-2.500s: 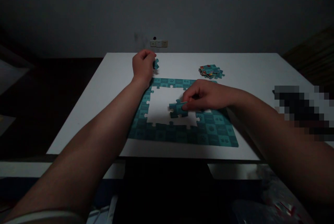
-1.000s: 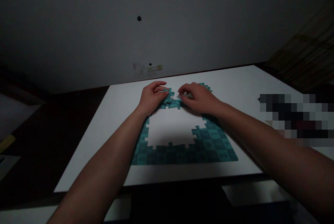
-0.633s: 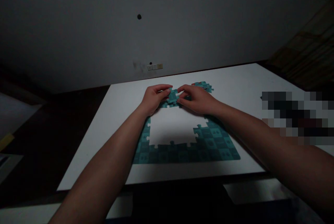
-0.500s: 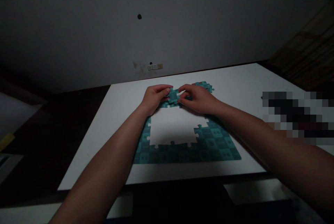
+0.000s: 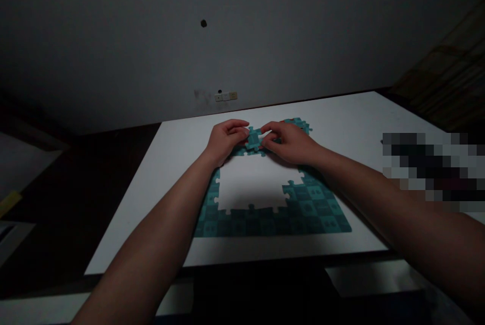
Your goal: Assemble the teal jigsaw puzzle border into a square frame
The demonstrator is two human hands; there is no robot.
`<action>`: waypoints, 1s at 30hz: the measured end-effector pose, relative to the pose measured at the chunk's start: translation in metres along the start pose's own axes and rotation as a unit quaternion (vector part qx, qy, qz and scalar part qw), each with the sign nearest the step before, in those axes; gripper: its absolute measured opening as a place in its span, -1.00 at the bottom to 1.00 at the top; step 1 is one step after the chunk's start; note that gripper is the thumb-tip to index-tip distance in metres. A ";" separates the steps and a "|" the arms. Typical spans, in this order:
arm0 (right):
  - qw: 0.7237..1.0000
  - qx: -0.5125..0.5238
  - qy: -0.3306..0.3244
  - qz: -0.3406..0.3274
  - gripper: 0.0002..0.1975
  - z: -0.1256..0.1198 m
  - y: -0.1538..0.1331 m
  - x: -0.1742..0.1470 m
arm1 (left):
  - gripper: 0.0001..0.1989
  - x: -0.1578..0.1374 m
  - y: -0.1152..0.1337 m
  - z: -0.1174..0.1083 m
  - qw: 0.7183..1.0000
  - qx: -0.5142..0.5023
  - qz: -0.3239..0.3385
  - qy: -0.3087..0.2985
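Grip of the left hand pinched on the near-left edge of a teal puzzle piece, thumb and forefinger closed on it — holding it level over the far rim of the puzzle frame. Same piece caught from the other side by the right hand, fingertips pressed together on its right edge, apparently so both sides can be steadied at once while the tabs line up with the border below. Piece sitting at the middle of the frame's far side, touching or just above the row there; cannot tell which in this dim light. Frame lying flat on the white counter, its bare centre open and unfilled. Behind the right hand, a small heap of spare pieces — kept near, within easy reach. Further right, a blurred-out patch.
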State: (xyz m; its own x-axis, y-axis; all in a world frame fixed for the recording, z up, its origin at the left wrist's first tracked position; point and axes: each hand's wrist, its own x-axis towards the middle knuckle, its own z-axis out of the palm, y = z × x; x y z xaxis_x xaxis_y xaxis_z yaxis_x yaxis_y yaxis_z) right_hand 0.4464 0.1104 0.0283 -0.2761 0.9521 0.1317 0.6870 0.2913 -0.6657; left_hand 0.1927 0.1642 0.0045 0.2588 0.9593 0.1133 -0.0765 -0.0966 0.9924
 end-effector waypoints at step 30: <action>0.994 0.043 -0.089 -0.049 -0.74 -0.003 -0.010 -0.005 | -0.90 0.008 -0.009 -0.007 0.975 0.189 0.082 0.085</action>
State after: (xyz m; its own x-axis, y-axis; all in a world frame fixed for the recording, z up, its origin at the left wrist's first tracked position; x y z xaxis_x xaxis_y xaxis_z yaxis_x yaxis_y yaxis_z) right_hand 0.4435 0.1032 0.0366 -0.4592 0.8854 0.0717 0.5928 0.3655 -0.7176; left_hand 0.1888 0.1749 -0.0036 0.1071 0.9495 0.2950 0.2658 -0.3133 0.9117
